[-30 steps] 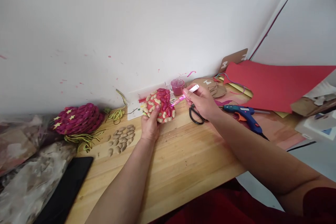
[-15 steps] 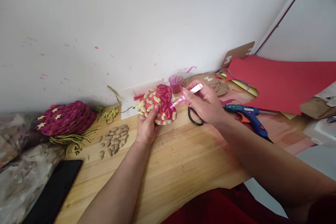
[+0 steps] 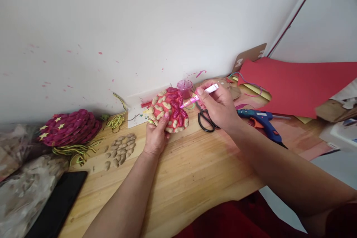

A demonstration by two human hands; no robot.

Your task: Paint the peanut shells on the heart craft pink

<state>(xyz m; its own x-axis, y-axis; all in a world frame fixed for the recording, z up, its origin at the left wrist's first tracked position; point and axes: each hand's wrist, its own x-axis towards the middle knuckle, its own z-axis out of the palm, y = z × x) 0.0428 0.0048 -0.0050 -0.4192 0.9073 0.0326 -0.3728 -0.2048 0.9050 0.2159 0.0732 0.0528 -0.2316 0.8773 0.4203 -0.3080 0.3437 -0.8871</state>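
My left hand (image 3: 157, 134) grips the lower edge of a round red disc covered with peanuts (image 3: 160, 108), its thumb across the front. Peanuts on the disc's right side are coloured dark pink, while those on the left keep their tan shells. Between the fingers of my right hand (image 3: 219, 106) is a pink and white marker (image 3: 199, 96). Its tip meets the pink peanuts, or comes very close to them. Behind the disc stands a small plastic cup of pink paint (image 3: 184, 88). Black-handled scissors (image 3: 206, 121) lie just below my right hand, partly hidden by it.
Loose peanuts (image 3: 121, 150) lie left of my left hand. Further left are stacked pink peanut discs with stars (image 3: 74, 128), yellow-green yarn (image 3: 76, 149), plastic bags (image 3: 33, 178) and a black tablet-like slab (image 3: 57, 204). A blue glue gun (image 3: 264, 119) and red sheet (image 3: 301, 85) occupy the right.
The marker tip has shifted slightly left and up on the disc, and my right hand has moved a little with it. More of the scissors shows. The camera view has shifted slightly.
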